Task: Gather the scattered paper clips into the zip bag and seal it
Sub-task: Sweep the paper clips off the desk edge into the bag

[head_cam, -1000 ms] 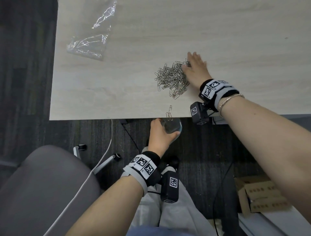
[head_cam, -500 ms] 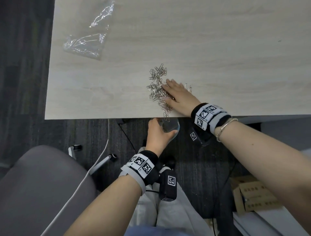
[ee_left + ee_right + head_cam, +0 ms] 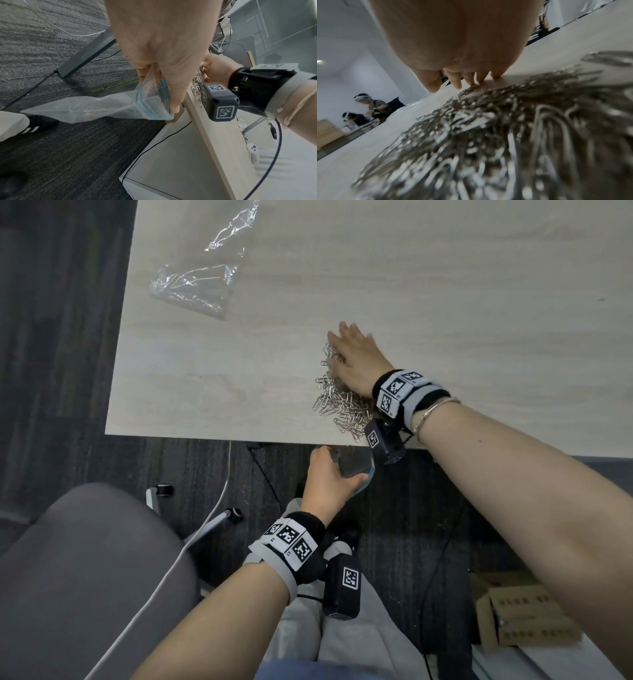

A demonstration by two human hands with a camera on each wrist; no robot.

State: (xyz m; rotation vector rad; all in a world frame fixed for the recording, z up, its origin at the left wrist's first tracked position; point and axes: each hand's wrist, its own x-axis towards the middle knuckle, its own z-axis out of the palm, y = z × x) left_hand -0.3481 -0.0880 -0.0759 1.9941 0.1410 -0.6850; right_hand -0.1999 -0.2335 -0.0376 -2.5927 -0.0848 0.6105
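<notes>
Paper clips (image 3: pixel 342 402) sit heaped on the table (image 3: pixel 445 285) at its near edge, roughly centre; heap's long axis runs near-far, near end almost at the lip. Right hand (image 3: pixel 352 357) lies flat over the far part of the heap, fingers straight and together, pointing far-left, holding nothing. Left hand (image 3: pixel 325 481) is below the table edge, just near of the heap, gripping the zip bag (image 3: pixel 356 467); only the bag's mouth area shows here, right under the edge. Crumpled clear plastic (image 3: pixel 202 282) lies far-left on the table, well apart from the clips.

Left wrist view: left hand (image 3: pixel 163 47) pinches the zip bag (image 3: pixel 96 106) at its blue zip strip, thumb on one side, fingers on the other. Mouth sits against the table edge; bag's long axis runs away from the table, closed end pointing left toward a shoe (image 3: pixel 39 124) on the carpet. Right hand (image 3: pixel 217 67) is on the clips (image 3: pixel 197 83) above.

Right wrist view: fingertips (image 3: pixel 457 82) extended, touching the tabletop at the far rim of the clips (image 3: pixel 505 135). Close clips are blurred.
</notes>
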